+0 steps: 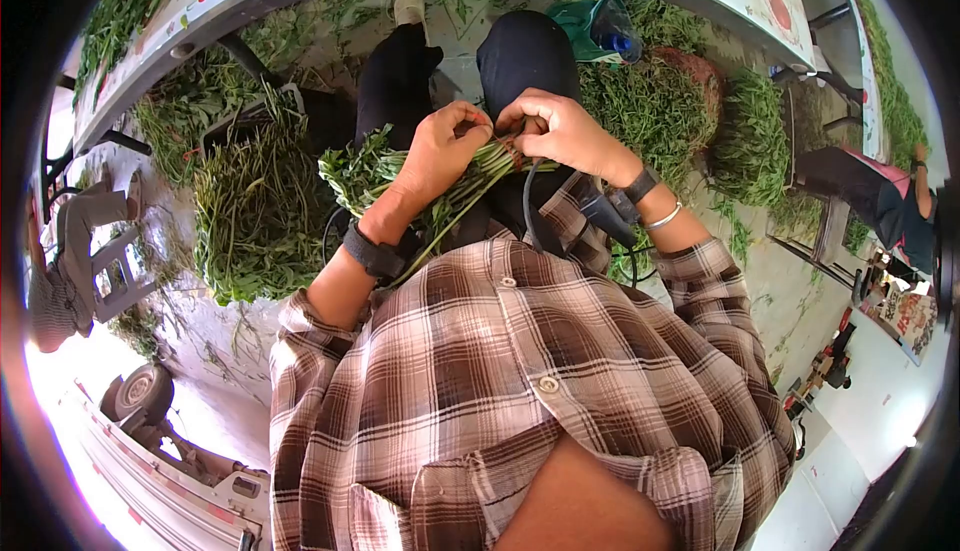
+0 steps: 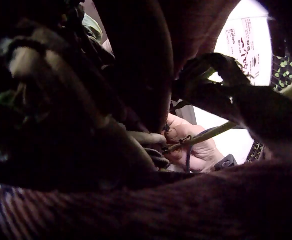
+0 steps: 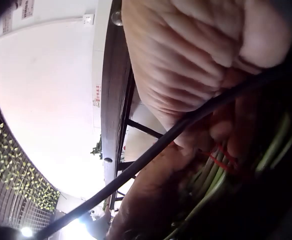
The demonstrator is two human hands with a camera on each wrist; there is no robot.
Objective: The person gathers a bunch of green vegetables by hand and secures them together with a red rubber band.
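A bundle of green stems lies across the lap, leaves toward the left, with a red tie around the stems. My left hand is above the bundle, thumb and fingertips pinched together beside the tie. From the other side, my right hand curls its fingers at the tie. In the right wrist view, red tie strands run over the stems to the fingers of my right hand. The left wrist view is mostly dark; my right hand shows beyond the stems.
Heaps of leafy greens lie at the left, with more greens on the right. A patterned table edge curves across the front. A green bag lies beyond the knees. Other people are at both sides.
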